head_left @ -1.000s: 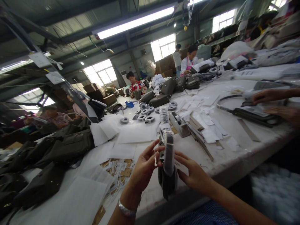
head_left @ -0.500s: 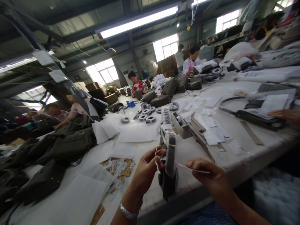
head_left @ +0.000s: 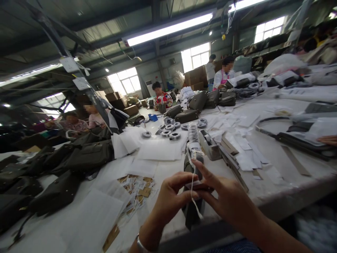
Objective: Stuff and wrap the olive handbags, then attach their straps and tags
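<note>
A dark olive bag [head_left: 192, 216] stands upright on the table edge in front of me, its handle [head_left: 193, 135] wrapped in pale film. Above the bag, the fingertips of both hands meet. My left hand [head_left: 175, 193] is closed in a pinch at a thin white string [head_left: 193, 186], which hangs down past the thumb to a small pale end. My right hand [head_left: 223, 191] points its index finger up along the handle, at the string's upper part, while its other fingers bend in against the left fingertips. A pale flat piece shows between the hands; its kind is unclear.
Paper tags with strings [head_left: 140, 191] lie left of the bag near white sheets [head_left: 159, 149]. Behind are grey rolls [head_left: 170, 133] and a tape dispenser [head_left: 210, 146]. Dark bags [head_left: 89, 156] pile up at left. Another person's hand [head_left: 328, 140] rests at right; several people work beyond.
My right hand has moved left from beside the bag to meet my left hand over it. The string, stretched sideways before, now hangs down in front of the fingers. The view has shifted slightly.
</note>
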### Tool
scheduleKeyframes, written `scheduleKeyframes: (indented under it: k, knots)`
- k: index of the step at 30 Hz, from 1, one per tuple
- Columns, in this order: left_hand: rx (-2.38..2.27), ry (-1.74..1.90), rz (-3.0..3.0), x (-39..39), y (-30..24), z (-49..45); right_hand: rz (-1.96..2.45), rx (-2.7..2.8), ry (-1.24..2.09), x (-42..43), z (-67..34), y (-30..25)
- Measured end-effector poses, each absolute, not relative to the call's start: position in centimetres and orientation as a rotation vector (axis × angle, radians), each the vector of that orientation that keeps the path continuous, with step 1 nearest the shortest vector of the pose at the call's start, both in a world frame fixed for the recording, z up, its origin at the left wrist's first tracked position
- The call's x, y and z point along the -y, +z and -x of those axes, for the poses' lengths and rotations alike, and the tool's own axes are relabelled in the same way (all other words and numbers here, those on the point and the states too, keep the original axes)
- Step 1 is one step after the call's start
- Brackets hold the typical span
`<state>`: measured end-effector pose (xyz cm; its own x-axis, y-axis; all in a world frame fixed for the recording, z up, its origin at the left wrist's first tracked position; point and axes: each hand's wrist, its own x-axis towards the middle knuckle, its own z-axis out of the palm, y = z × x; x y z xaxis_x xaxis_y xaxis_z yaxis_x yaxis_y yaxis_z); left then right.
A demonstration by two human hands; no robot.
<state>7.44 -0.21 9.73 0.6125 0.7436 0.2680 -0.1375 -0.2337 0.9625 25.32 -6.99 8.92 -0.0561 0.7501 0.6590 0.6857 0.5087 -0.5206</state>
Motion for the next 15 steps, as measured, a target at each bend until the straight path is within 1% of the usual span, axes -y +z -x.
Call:
scheduleKeyframes:
  k: [2,4,7,9,11,15]
  knots:
    - [-0.577,0.956,-1.824,0.8,10.8,-7.7,1.229,1.856,-0.024,7.0,-25.1,9.2]
    - [-0.609,1.074,-2.069,1.6,11.6,-7.8,1.235,1.863,-0.036,7.0,-25.0,9.2]
    - [-0.634,1.293,-2.482,2.9,11.7,-7.3,1.204,1.798,0.117,7.2,-25.0,9.0]
    - [-0.685,1.39,-2.627,4.0,11.1,-6.6,1.177,1.742,0.219,7.4,-25.1,8.7]
    - [-0.758,1.469,-2.585,5.0,10.1,-5.7,1.159,1.712,0.3,7.6,-25.2,8.4]
    - [-0.993,1.744,-2.249,6.7,8.5,-3.7,1.154,1.677,0.369,7.5,-25.5,7.9]
